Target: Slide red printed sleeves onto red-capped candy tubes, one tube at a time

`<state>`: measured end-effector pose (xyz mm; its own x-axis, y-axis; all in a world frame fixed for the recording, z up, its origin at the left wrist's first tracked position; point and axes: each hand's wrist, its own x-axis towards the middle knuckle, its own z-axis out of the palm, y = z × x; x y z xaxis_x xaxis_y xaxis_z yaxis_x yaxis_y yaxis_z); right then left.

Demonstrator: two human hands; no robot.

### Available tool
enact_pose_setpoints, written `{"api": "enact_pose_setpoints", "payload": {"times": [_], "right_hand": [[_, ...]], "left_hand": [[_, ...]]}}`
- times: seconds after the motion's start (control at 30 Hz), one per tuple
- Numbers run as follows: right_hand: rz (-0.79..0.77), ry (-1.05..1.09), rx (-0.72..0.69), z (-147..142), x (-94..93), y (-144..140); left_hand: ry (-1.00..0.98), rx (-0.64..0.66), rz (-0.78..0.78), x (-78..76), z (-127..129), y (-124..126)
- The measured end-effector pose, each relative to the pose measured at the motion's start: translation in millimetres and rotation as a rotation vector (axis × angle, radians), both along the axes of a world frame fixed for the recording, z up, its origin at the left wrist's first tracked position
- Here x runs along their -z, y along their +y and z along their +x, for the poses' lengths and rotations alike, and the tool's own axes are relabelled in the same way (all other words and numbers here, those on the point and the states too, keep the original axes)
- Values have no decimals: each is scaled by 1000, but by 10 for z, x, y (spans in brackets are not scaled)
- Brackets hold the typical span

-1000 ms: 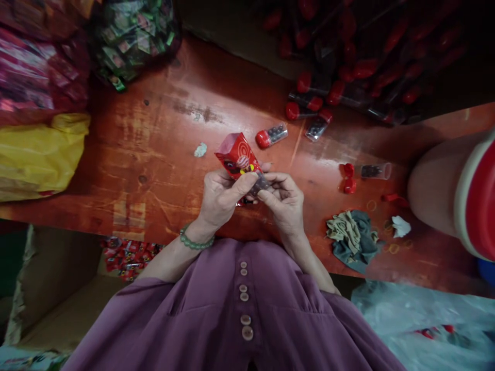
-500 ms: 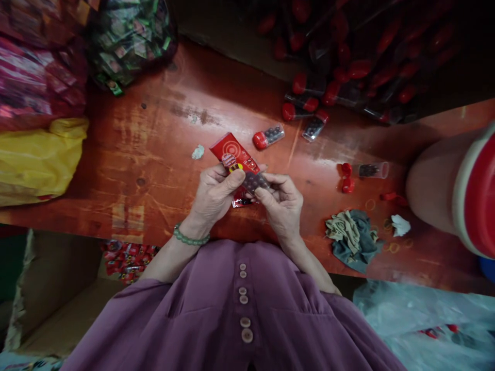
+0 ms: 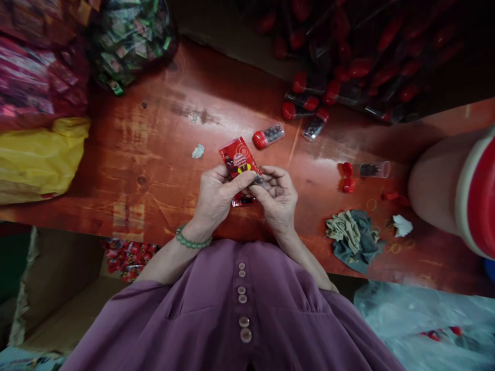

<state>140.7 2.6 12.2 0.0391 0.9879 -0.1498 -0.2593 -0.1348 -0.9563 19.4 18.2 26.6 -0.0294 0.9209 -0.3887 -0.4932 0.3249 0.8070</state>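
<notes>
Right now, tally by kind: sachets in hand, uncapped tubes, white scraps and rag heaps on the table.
Red sachet, held: 1
Uncapped tube: 1
White scraps: 2
Rag heap: 1
Total: 5

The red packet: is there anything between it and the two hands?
Nothing visible. The left hand and the right hand both hold the red packet directly, above the table. The nearest loose thing, a red-capped tube, lies apart beyond it.
</notes>
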Motion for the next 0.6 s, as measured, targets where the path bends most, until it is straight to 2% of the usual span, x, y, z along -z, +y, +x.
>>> {"api": "enact_pose_setpoints", "payload": {"times": [0.23, 0.43, 0.6], "right_hand": [[46, -19, -42, 56, -17, -28], [71, -36, -59, 106, -82, -91], [123, -88, -24, 94, -121, -147]], "left_hand": [[-53, 19, 13, -70, 36, -116], [-8, -5, -20, -25, 104, -308], [49, -17, 22, -4, 110, -421]]}}
